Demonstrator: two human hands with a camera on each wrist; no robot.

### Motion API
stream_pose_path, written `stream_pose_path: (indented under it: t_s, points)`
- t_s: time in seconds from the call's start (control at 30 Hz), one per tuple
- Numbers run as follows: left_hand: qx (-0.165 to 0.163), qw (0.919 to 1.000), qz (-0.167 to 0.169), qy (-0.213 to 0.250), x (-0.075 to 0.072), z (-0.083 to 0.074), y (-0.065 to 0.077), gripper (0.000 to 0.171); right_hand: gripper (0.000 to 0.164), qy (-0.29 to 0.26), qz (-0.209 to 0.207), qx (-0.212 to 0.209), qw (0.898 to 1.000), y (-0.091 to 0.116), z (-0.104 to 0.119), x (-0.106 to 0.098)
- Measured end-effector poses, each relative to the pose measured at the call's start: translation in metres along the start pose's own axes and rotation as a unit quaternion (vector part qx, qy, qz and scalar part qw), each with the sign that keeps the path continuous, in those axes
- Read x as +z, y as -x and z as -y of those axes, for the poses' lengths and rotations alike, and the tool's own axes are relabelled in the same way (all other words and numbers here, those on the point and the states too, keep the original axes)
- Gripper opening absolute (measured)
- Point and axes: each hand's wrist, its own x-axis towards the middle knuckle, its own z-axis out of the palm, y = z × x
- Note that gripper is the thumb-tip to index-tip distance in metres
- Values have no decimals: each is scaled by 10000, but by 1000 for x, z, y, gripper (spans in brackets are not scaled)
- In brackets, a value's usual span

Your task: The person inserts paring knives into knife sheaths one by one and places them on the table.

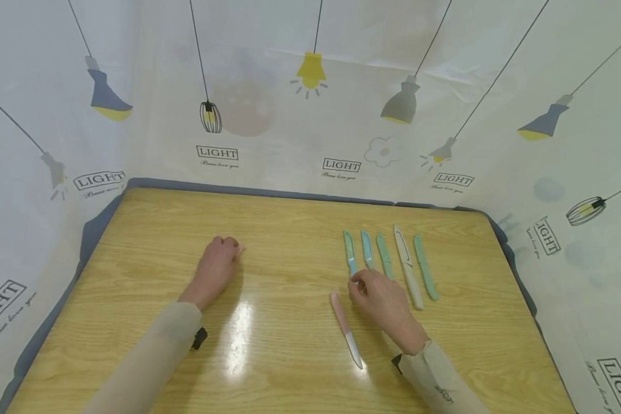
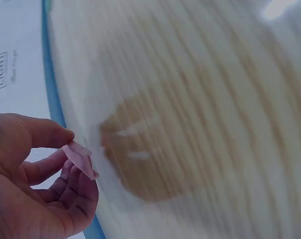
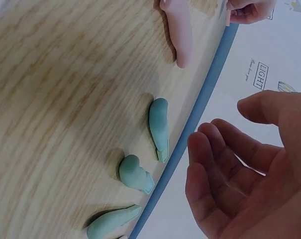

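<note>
My left hand (image 1: pixel 218 267) is over the left part of the table, pinching a small pink knife sheath (image 2: pixel 81 158) between thumb and fingertips. In the head view that hand mostly hides the sheath. A paring knife with a pink handle (image 1: pixel 340 313) and a bare blade lies near the middle, its blade towards me. Just right of it hovers my right hand (image 1: pixel 385 302), fingers loosely bent and nothing in them. The right wrist view shows a gap between its thumb and fingers (image 3: pixel 205 144). Its fingers partly cover the near ends of some green and blue knives (image 1: pixel 366 247).
Several knives lie in a row at the right, among them a longer white one (image 1: pixel 405 259) and a green one (image 1: pixel 424 267) at the end. The wooden table (image 1: pixel 284 241) has a grey-blue edge, with a lamp-printed white sheet (image 1: pixel 279 167) rising behind it.
</note>
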Motion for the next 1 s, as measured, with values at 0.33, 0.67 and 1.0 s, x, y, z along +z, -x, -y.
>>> stream_pose_path:
  t_s: [0.33,0.67,1.0]
  points:
    - [-693,9507,253,3011,-8,0,7,44,20,-153,244,-604,9978,6,-2,1]
    - [-1207,7973,970,5834,-11,-4,13,55,21,-108,328,-1533,9876,11,-9,5]
    - [-1530,7040,1155,6839,-8,-7,16,57,21,-315,239,-3110,9496,13,-14,11]
